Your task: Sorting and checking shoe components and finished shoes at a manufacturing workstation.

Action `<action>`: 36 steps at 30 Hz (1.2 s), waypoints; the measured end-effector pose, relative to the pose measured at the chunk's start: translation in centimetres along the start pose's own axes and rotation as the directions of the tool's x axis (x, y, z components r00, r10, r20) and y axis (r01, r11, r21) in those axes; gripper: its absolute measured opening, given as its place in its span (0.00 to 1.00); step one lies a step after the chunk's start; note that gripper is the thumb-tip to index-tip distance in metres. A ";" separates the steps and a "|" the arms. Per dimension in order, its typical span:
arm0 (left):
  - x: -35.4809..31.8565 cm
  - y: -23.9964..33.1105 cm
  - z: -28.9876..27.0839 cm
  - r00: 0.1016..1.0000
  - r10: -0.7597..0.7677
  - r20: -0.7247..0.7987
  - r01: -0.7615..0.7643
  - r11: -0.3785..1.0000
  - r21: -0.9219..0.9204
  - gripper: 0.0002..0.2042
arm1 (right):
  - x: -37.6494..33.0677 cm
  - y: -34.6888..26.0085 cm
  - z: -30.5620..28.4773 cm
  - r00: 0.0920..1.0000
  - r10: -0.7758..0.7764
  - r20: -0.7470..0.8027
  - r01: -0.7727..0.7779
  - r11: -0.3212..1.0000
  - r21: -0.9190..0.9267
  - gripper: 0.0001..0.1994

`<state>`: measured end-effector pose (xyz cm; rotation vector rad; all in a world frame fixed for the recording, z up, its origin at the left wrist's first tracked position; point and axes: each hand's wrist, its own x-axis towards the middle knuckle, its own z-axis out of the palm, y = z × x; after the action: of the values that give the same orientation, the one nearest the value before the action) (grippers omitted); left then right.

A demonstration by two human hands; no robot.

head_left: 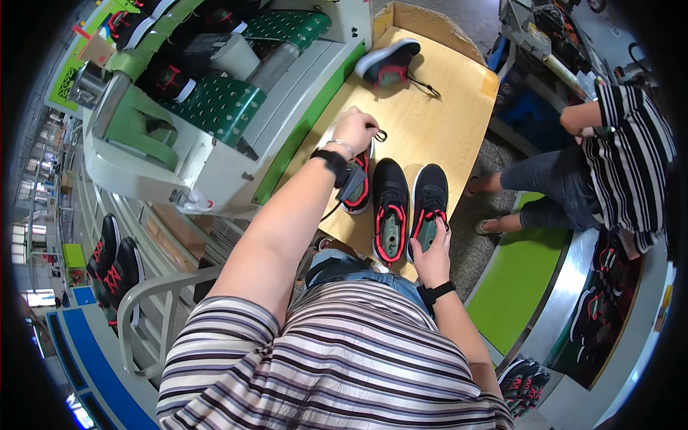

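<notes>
1. Three black shoes with red trim lie side by side on the near part of a wooden table (430, 107), in front of the person.
2. The right shoe (430, 197) lies with its long axis running away from the person, toe at the far end and opening facing up. A grey-green insole shows inside it.
3. The right hand (432, 259) grips this shoe at its heel end. The fingers are curled closed around the heel rim, the thumb on the inner side.
4. The middle shoe (390, 204) lies just beside it, parallel, toe also away, opening up, with a grey insole inside. No hand touches it.
5. The left shoe (360, 188) is partly hidden by the left forearm and a dark device strapped at the wrist. Its long axis runs the same way as far as can be seen.
6. The left hand (354, 130) rests at the far end of this shoe. Its fingers are bent closed and pinch a black lace (380, 134), whose loop shows just beside the knuckles.
7. A fourth shoe (389, 63) lies well apart at the far end of the table, on its side, light sole turned toward the machine, a lace trailing right.
8. A green and white machine (215, 107) stands left of the table, with more shoes on it.
9. Another person (609, 165) in a striped top sits to the right.
</notes>
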<state>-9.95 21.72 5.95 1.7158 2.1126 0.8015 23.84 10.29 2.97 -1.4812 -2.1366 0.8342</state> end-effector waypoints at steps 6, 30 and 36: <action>-10.3 0.1 -3.6 0.976 -0.199 0.086 0.213 0.806 -0.552 0.10 | 0.0 0.3 0.2 1.000 -0.008 0.006 0.008 1.000 -0.016 0.39; -12.7 -1.6 6.2 0.925 -0.333 -0.181 0.251 0.896 -0.366 0.59 | 0.2 0.7 0.4 0.998 -0.060 -0.017 0.062 0.982 0.180 0.37; -11.6 1.2 -1.2 0.781 -0.611 0.131 0.311 0.198 -0.929 0.46 | 5.8 -0.2 -5.5 0.998 0.060 0.008 -0.054 0.826 0.561 0.34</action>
<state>-6.94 10.40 6.35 0.2767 1.5116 1.6362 25.11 17.00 7.13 -1.2249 -1.6290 1.3340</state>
